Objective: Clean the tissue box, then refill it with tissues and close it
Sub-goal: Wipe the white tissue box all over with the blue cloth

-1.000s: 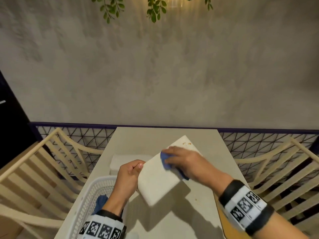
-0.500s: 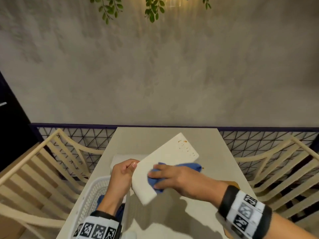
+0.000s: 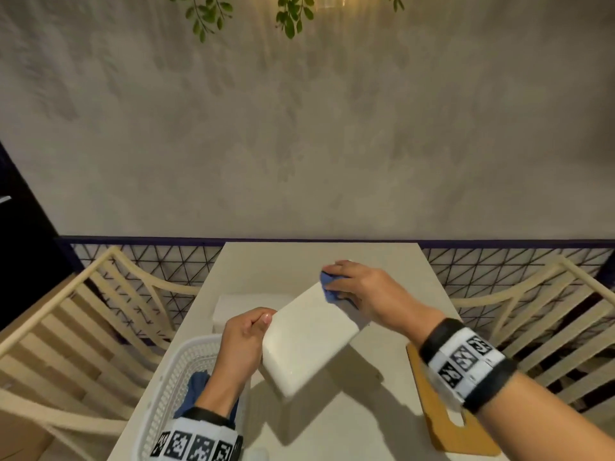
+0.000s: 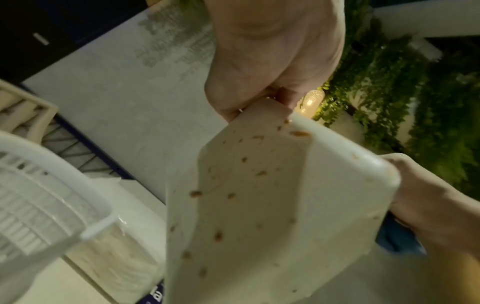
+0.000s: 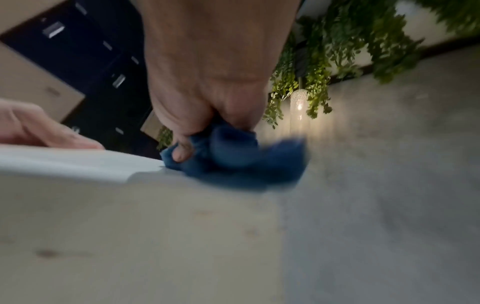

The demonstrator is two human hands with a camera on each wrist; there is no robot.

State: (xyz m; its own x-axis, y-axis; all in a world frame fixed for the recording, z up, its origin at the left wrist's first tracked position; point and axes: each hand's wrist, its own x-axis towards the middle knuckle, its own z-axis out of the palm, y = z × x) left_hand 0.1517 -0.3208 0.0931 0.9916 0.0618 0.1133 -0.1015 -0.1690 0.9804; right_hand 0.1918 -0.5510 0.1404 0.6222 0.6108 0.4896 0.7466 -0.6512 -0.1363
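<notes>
A white tissue box [image 3: 307,337] is held tilted above the table, its long axis running from near left to far right. My left hand [image 3: 248,331] grips its left edge, thumb on top. In the left wrist view the box [image 4: 272,205] shows several brown spots on its side faces. My right hand [image 3: 352,284] clutches a bunched blue cloth [image 3: 329,287] against the far end of the box. The right wrist view shows the cloth [image 5: 233,160] squeezed between thumb and curled fingers. A white pack of tissues [image 3: 239,304] lies on the table behind the box.
A white slotted basket [image 3: 179,377] with another blue cloth [image 3: 196,387] in it stands at the near left of the table [image 3: 319,257]. A wooden board [image 3: 446,417] lies at the near right. Slatted chairs [image 3: 66,327] flank the table on both sides.
My right hand has swept the blue cloth from the box's near left part up to its far right end. The left hand keeps its grip and the box has tilted a little.
</notes>
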